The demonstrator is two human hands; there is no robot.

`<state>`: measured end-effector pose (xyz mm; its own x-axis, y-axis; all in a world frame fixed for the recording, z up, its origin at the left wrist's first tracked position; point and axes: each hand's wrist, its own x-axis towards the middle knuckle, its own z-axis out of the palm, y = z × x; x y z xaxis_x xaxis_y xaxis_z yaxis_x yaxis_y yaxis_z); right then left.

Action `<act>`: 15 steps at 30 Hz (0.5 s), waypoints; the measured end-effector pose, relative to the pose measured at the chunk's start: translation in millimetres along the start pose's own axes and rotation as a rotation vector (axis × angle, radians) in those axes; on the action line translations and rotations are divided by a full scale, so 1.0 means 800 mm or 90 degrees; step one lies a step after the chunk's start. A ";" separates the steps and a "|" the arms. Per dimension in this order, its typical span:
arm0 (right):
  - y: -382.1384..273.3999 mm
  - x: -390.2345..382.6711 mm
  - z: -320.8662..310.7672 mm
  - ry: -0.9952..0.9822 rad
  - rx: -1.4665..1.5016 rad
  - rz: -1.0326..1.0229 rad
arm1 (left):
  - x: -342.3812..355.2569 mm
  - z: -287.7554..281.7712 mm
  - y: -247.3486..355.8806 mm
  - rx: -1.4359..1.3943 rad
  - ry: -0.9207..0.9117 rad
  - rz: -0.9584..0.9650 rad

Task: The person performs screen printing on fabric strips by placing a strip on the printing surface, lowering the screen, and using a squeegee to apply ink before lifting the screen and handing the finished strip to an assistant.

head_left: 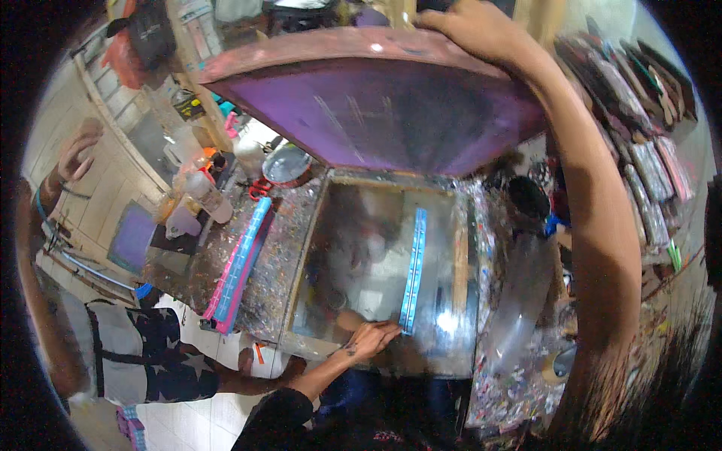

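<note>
**Strip set under a raised screen**

The right hand (474, 26) grips the lifted purple wooden-framed screen (376, 105). The left hand (368, 338), fingers spread flat and apparently holding nothing, presses the near end of the long blue printed strip (413, 270) on the glass plate (353, 263). Best press evenly, keeping the screen high.

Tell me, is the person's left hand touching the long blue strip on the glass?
Touching. In the head view the left hand's fingertips sit on the bottom end of the blue strip, with no gap visible between them.
</note>
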<state>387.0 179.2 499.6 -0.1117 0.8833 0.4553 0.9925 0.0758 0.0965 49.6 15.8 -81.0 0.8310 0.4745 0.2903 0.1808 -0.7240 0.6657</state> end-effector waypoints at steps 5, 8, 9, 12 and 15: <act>-0.061 -0.017 -0.008 0.065 -0.189 -0.175 | -0.029 -0.175 0.008 0.020 0.117 -0.290; 0.084 -0.038 -0.030 0.076 -0.225 -0.169 | 0.060 -0.243 0.036 0.091 0.149 -0.339; 0.069 -0.019 -0.012 0.099 -0.118 -0.137 | 0.054 -0.236 -0.021 0.051 0.259 -0.277; 0.072 0.000 0.013 0.124 0.069 -0.048 | 0.094 -0.283 -0.100 0.094 0.271 -0.181; 0.067 0.034 0.019 0.004 0.090 -0.038 | 0.077 -0.412 -0.094 0.151 0.260 -0.188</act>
<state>438.0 214.4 503.9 -0.1702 0.8724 0.4583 0.9813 0.1922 -0.0014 -86.0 264.6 112.9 0.4634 0.7960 0.3893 0.5285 -0.6009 0.5996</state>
